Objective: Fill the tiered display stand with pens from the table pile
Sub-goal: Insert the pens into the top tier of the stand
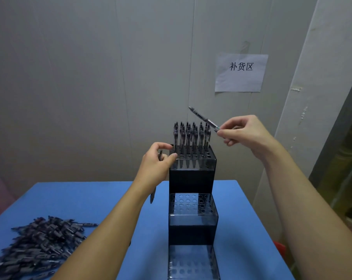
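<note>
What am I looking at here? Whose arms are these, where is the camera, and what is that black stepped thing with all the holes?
No machine here: a person wears a camera on the head, so you look down along their own arms. The right hand holds one pen in the air. The left hand grips at least one more pen beside the display stand. That stand is a tiered rack with holes; its top tier already holds upright pens, while the two lower tiers look empty. On the blue table lies the pen pile still to be sorted. The paper sign hangs on the wall.
</note>
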Tool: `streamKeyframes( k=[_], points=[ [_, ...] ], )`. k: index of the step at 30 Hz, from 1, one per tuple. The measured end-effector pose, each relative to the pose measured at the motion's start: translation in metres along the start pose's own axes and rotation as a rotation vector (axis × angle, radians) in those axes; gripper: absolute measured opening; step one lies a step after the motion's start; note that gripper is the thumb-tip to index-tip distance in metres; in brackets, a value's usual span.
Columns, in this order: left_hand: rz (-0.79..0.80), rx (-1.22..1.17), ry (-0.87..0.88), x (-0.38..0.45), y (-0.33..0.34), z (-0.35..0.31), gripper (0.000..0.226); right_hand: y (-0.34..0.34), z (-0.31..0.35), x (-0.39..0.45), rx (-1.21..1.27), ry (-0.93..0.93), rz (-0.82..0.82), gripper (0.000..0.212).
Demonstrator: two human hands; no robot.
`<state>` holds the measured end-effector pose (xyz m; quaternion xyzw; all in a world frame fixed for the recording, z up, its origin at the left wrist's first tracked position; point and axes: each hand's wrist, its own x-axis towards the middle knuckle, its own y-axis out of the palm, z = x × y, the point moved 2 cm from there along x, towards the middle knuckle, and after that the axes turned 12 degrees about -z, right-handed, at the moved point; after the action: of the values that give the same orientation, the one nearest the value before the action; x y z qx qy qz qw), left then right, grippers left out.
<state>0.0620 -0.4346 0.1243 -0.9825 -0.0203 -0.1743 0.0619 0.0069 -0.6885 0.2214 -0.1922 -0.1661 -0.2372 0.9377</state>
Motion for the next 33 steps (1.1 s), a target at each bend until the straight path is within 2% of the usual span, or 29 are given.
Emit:
streamKeyframes(
  k=[4, 9, 13, 16, 19, 22, 27, 33],
  points=[
    [-0.005, -0.001, -0.002, 0.002, 0.002, 0.002, 0.015, -0.007, -0.003, 0.006, 0.125, 0.022, -0.029, 0.004],
    [-0.003, -0.007, -0.012, 0.004, 0.005, 0.004, 0.015, -0.005, -0.006, 0.011, 0.221, 0.02, -0.17, 0.008],
    [-0.006, 0.0, -0.009, 0.005, 0.004, 0.005, 0.016, 0.007, -0.011, 0.02, 0.091, -0.023, -0.29, 0.01],
    [-0.006, -0.001, -0.01, 0.007, 0.005, 0.004, 0.015, 0.02, -0.012, 0.022, -0.058, -0.09, -0.319, 0.012],
    [-0.011, -0.022, -0.021, 0.007, 0.006, 0.002, 0.013, 0.031, -0.016, 0.023, -0.184, -0.146, -0.311, 0.019],
    [-0.014, -0.056, -0.035, 0.006, 0.004, -0.001, 0.011, 0.039, -0.019, 0.02, -0.264, -0.122, -0.282, 0.015],
    [-0.035, -0.127, -0.093, 0.007, -0.001, -0.006, 0.007, 0.045, -0.026, 0.018, -0.381, -0.054, -0.227, 0.031],
    [-0.026, -0.216, -0.113, 0.011, -0.004, -0.012, 0.023, 0.051, -0.024, 0.022, -0.519, -0.084, -0.185, 0.043]
  ],
)
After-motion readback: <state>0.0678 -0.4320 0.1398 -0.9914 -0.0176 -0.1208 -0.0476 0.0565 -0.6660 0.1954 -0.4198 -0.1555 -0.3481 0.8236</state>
